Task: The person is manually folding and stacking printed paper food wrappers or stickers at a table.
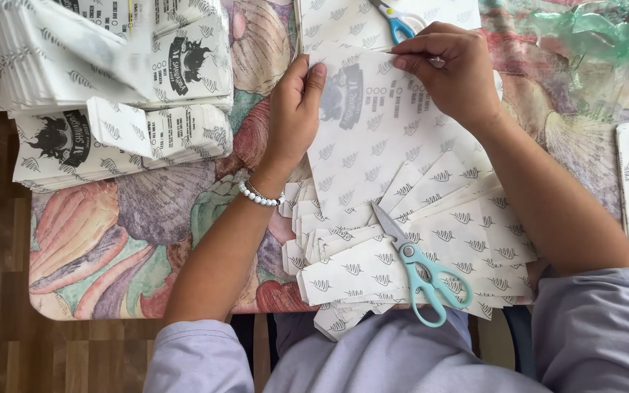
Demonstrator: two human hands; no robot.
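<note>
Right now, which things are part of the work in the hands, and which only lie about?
In use: left hand, right hand, white sheet, loose sheets.
Lying about: teal scissors, blue scissors, stacks, green plastic.

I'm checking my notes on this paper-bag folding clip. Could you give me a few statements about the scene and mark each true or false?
1. Both hands hold the same white patterned paper bag. True: the left hand grips its left edge and the right hand pinches its top edge.
2. The teal-handled scissors are in the right hand. False: they lie closed on the pile of flat bags near the person's lap.
3. A beaded bracelet is on the left wrist. True.
4. The stacks of folded bags sit at the table's right. False: they are at the upper left.
5. The tablecloth is plain white. False: it has a colourful shell pattern.
</note>
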